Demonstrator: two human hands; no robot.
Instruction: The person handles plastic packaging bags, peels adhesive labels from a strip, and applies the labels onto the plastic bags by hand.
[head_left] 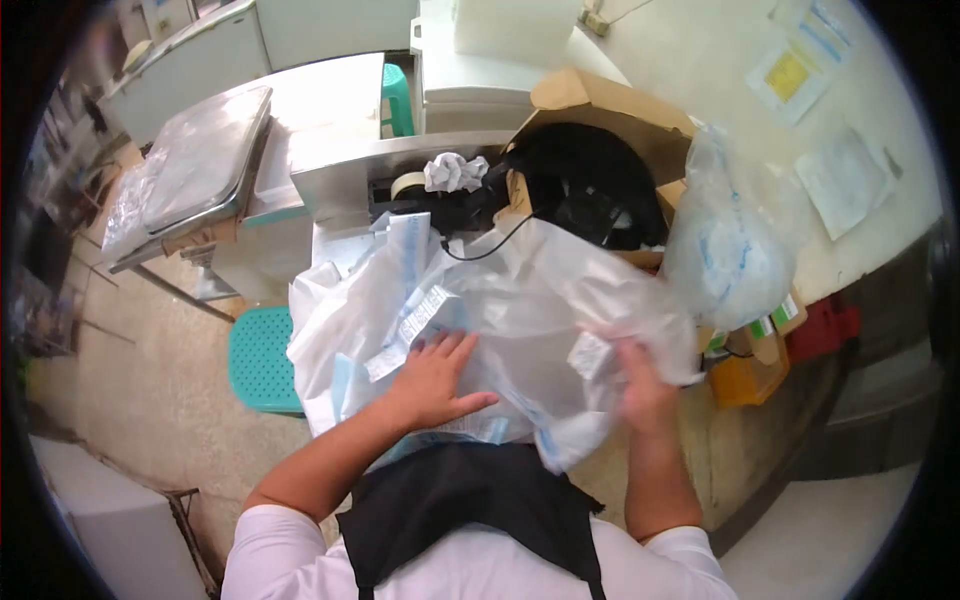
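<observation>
A large translucent white plastic bag (530, 290) spreads over the work surface before me. My left hand (435, 385) lies flat on it with fingers spread, beside a folded white strip with dark print (415, 330). At the bag's right side, my right hand (645, 385) is closed on the plastic, slightly smeared by motion. Just left of those fingers is a small white printed label (590, 355). Blue-and-white wrapping (405, 250) shows at the bag's left part. A thin black cable (490, 250) crosses the bag's far edge.
Behind the bag stand a cardboard box (600, 95) with black items and a crumpled paper (455, 173). A clear plastic bag (730, 240) hangs at the right, above a yellow bin (750, 380). A green stool (265, 360) and a metal tray (205, 160) are at left.
</observation>
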